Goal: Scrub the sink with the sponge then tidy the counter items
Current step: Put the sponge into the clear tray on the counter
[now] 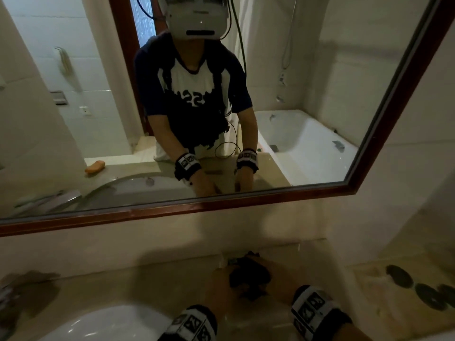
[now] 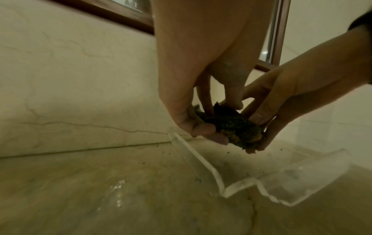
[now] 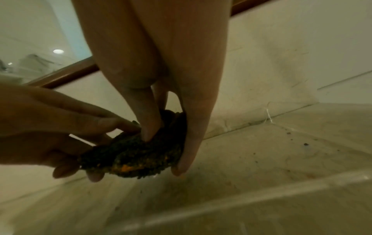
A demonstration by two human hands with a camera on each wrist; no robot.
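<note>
Sponge [image 2: 231,127] pinched by both hands – left hand [image 2: 193,89], right hand [image 2: 281,98] – just above clear tray [image 2: 302,179]; sink [image 1: 103,323] lies leftward.

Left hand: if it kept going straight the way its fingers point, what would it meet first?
The left hand points down, pinching the dark sponge along with the right hand. Past that, probably the clear plastic tray on the counter; depth is unclear.
</note>
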